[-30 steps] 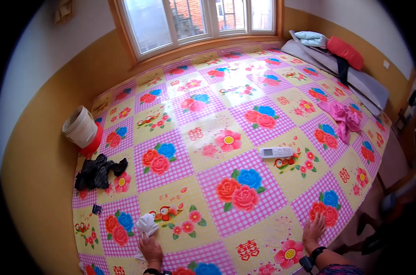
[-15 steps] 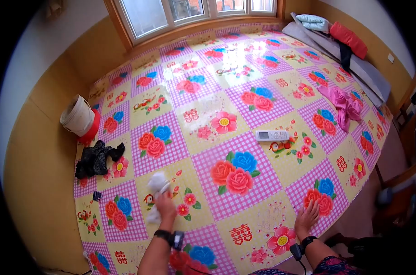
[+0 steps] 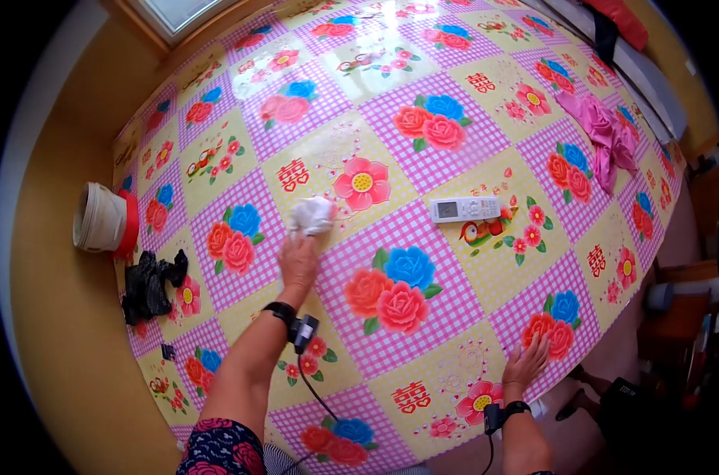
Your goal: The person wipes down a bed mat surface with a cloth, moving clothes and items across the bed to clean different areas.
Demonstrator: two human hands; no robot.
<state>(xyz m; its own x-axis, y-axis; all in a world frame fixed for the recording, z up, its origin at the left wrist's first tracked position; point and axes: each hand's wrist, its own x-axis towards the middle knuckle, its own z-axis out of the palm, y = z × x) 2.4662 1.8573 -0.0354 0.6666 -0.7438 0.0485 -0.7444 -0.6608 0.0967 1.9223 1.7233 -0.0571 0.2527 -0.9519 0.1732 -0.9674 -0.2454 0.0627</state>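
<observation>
A wide surface is covered by a glossy flower-and-check patterned sheet (image 3: 470,317). My left hand (image 3: 299,260) reaches forward over it, fingers closed on a bunched white cloth (image 3: 312,215) that touches the sheet beside a big pink flower print. Flat on the sheet near the right front edge lies my right hand (image 3: 527,361), fingers stretched and holding nothing. Between the hands and farther back is a white remote control (image 3: 465,210). Both wrists wear black straps with small boxes and cables.
At the left edge a whitish bucket (image 3: 98,218) with a red part stands near a crumpled black cloth (image 3: 150,289) and a small dark packet (image 3: 168,351). Pink fabric (image 3: 601,138) lies at the right. Folded grey padding (image 3: 648,91) rests against the right wall.
My left hand has moved forward with the white cloth, from the lower bird print to near the big pink flower. My right hand stays on the sheet. The view has tilted down.
</observation>
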